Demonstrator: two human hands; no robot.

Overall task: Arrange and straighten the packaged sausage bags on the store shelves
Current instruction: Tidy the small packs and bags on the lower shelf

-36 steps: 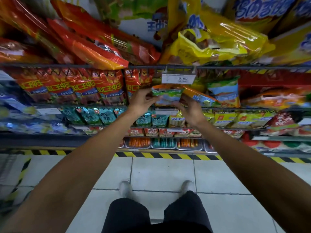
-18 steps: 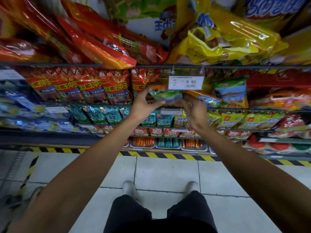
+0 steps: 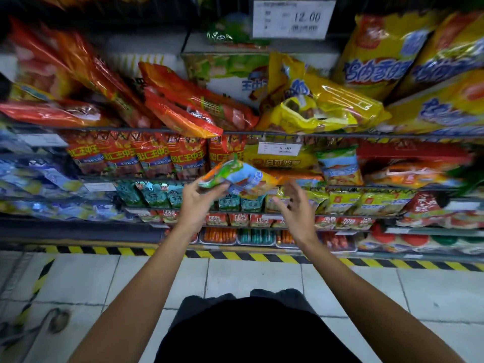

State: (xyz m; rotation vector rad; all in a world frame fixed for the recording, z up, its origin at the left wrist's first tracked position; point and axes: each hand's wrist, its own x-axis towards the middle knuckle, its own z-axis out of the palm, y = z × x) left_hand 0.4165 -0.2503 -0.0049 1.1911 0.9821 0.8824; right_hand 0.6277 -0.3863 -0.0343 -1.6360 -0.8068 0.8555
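Crowded shelves (image 3: 262, 133); open aisle floor (image 3: 251, 276).

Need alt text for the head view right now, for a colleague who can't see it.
The left hand grips a green, blue and orange sausage bag in front of the shelves, while the right hand hovers open beside it, holding nothing. Red bags stand in a row on a shelf behind; yellow bags are heaped above.

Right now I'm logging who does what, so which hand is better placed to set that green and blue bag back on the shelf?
Left, I think. The left hand already grips the green and blue bag by its near end, in front of the shelf. The right hand is open beside it and holds nothing, so it could only steady it.
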